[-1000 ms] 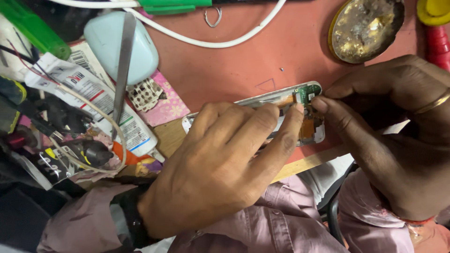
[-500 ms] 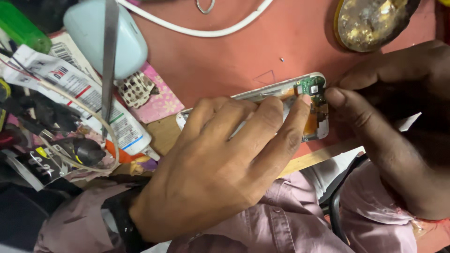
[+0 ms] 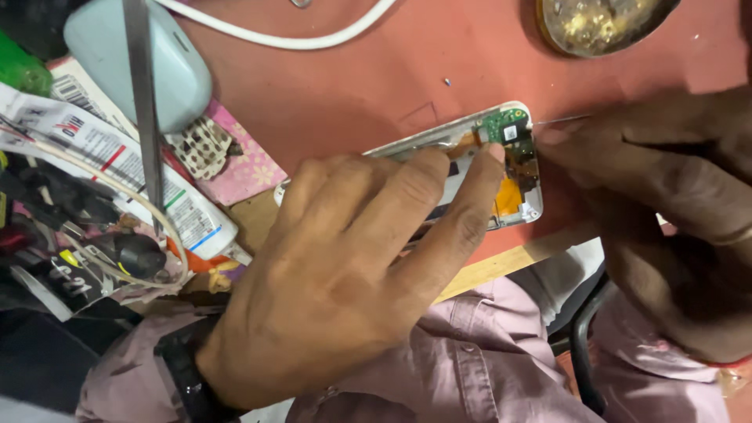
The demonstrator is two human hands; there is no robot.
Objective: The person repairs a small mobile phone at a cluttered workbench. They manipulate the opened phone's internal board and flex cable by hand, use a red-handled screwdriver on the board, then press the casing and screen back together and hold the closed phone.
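Observation:
An opened phone (image 3: 513, 168) with a silver frame lies on the red table (image 3: 376, 86), its small green circuit board (image 3: 505, 125) and orange flex cable exposed at the right end. My left hand (image 3: 352, 274) lies flat across the phone and pins it down, with a fingertip beside the green board. My right hand (image 3: 674, 204) is at the phone's right end and pinches a thin metal tool (image 3: 564, 120) whose tip points at the board. Most of the phone's body is hidden under my left hand.
A pale blue device (image 3: 141, 63) with a metal strip (image 3: 145, 117) across it sits at the upper left. A white tube (image 3: 125, 172), cables and dark tools crowd the left side. A white cable (image 3: 282, 35) and a round brassy dish (image 3: 603, 23) lie at the top.
The view has drifted so everything sits a little lower and further right. My right hand has drawn back slightly from the board, and the thin tool now shows.

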